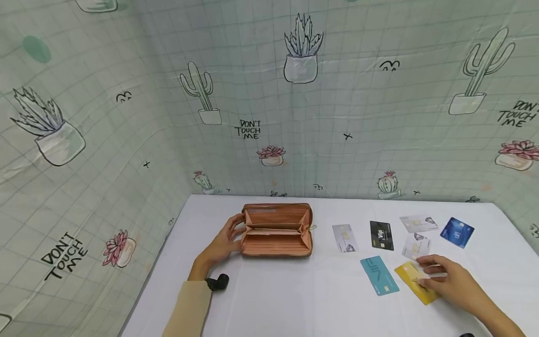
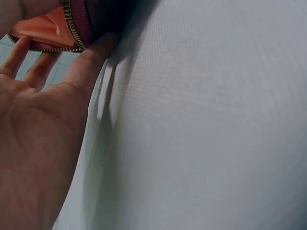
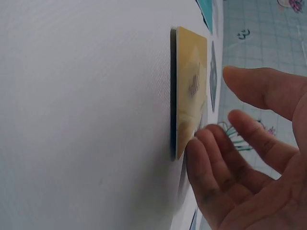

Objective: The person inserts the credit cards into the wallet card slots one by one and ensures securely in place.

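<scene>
An open brown zip wallet [image 1: 277,243] lies at the back left of the white table, its inner pockets facing up. My left hand [image 1: 223,241] holds the wallet's left edge, and its fingers touch the brass zipper [image 2: 74,28] in the left wrist view. On the right, my right hand [image 1: 452,283] hovers over a yellow card [image 1: 414,281]. Its fingers are loosely bent, with a gap between thumb and card in the right wrist view. One fingertip is close to the card's edge [image 3: 189,96]; contact cannot be told.
Around the yellow card lie a teal card [image 1: 379,275], a black Vip card [image 1: 382,235], a blue card [image 1: 457,232] and several silvery cards, one a silver card [image 1: 345,238] nearest the wallet. A cactus-print curtain [image 1: 332,117] stands behind the table.
</scene>
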`<state>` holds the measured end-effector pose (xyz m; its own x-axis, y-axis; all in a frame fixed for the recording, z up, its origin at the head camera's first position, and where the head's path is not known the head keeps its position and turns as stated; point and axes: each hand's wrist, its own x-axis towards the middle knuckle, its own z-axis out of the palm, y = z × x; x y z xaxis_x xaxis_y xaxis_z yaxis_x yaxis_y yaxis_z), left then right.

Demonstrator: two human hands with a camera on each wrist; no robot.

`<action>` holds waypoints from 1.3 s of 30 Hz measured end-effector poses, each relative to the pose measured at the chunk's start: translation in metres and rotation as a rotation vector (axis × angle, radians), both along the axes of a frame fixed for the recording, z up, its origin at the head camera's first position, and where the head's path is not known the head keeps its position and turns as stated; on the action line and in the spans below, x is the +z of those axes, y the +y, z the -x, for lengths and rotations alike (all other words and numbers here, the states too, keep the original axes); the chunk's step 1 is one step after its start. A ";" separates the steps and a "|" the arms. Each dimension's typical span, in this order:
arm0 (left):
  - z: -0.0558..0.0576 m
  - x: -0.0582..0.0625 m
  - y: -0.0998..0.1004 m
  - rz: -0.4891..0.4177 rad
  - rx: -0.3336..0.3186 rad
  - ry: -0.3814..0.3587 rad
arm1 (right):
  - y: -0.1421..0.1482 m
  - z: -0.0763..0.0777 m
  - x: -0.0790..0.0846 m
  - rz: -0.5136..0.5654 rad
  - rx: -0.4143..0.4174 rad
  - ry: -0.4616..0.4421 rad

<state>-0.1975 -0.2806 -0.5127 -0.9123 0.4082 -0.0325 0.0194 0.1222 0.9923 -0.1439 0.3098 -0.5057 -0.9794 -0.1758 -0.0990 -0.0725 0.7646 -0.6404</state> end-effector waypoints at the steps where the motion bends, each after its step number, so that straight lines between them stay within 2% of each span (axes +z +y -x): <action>1: 0.001 0.001 0.002 -0.002 -0.001 0.002 | 0.001 -0.001 0.000 -0.009 -0.007 0.005; 4: 0.003 0.002 0.004 -0.006 0.014 -0.003 | 0.003 0.000 -0.001 -0.036 -0.012 0.036; 7: -0.001 -0.001 0.003 -0.001 0.024 -0.008 | 0.001 0.000 -0.004 -0.074 -0.008 0.052; 11: -0.008 -0.006 0.001 -0.002 0.020 -0.016 | -0.005 -0.003 -0.010 -0.124 0.009 0.037; 14: -0.009 -0.006 0.001 -0.004 0.024 -0.017 | -0.008 -0.002 -0.010 -0.144 0.011 0.016; 20: -0.008 -0.005 0.001 0.002 0.013 -0.003 | -0.012 0.001 -0.007 -0.150 -0.001 -0.065; 24: -0.007 -0.005 0.000 0.011 0.023 -0.011 | -0.015 0.001 -0.008 -0.145 -0.010 -0.087; 31: -0.003 -0.002 0.000 0.015 0.006 -0.032 | -0.015 -0.004 -0.010 -0.138 -0.026 -0.044; 39: -0.001 0.001 0.003 0.011 0.015 -0.010 | -0.014 -0.001 0.004 -0.117 -0.034 -0.020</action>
<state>-0.1965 -0.2775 -0.5115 -0.9179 0.3943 -0.0455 0.0079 0.1328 0.9911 -0.1430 0.2957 -0.5017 -0.9822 -0.1287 -0.1364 -0.0334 0.8358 -0.5480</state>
